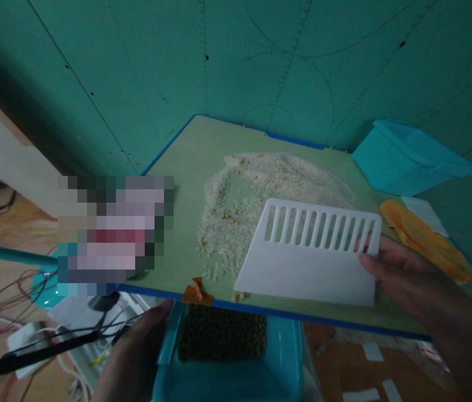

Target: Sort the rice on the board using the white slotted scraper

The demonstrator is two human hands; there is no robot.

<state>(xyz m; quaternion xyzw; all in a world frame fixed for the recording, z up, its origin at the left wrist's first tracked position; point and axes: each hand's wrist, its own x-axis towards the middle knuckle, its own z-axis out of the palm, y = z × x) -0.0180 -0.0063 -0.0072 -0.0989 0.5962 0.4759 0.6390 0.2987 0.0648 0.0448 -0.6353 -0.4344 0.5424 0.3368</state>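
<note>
My right hand (pixel 403 268) pinches the right end of a white plastic scraper (pixel 307 271) with a row of slots along its top. The scraper stands tilted over the table near its front edge, partly hiding a spread of white grains (pixel 236 245) dotted with small orange-yellow bits. My left hand (pixel 141 340) is below the table edge, closed against the left side of a teal bin (pixel 227 385); most of its fingers are hidden. Dark brown-green pellets (pixel 221 335) lie inside the bin, which sits under the front edge.
The light green table (pixel 181 162) has a blue rim and meets a teal wall. At the right are another teal bin (pixel 399 159) and an orange cloth (pixel 426 240). A blurred-out object (pixel 119 234) stands at the left edge. Orange tape (pixel 197 293) sticks to the front. Cables lie at left.
</note>
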